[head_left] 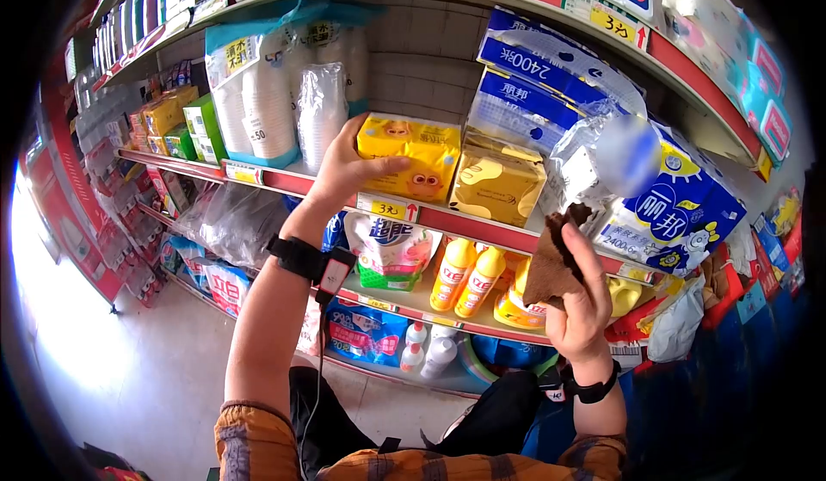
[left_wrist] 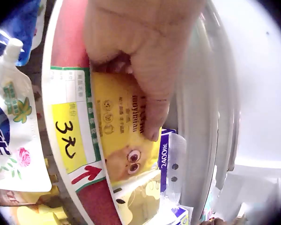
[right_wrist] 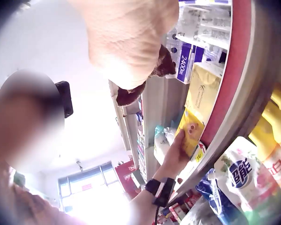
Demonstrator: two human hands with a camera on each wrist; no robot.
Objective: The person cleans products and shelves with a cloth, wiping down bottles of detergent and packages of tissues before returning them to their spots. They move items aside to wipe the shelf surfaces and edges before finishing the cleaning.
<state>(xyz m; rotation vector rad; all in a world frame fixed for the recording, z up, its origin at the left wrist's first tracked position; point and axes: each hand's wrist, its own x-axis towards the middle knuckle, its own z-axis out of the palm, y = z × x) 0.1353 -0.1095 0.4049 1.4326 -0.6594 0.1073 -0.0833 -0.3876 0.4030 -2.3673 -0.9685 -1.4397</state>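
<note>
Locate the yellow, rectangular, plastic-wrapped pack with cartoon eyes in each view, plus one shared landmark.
Head: the yellow, rectangular, plastic-wrapped pack sits just above centre, left hand gripping it.
Left wrist: just left of centre, partly covered by the thumb.
Right wrist: right of centre, slightly below mid-height.
Shared landmark: the shiny gold, boxy pack right beside it.

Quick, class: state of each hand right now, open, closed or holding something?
Left hand: holding the yellow cartoon-face pack on the shelf.
Right hand: holding a brown cloth.
</note>
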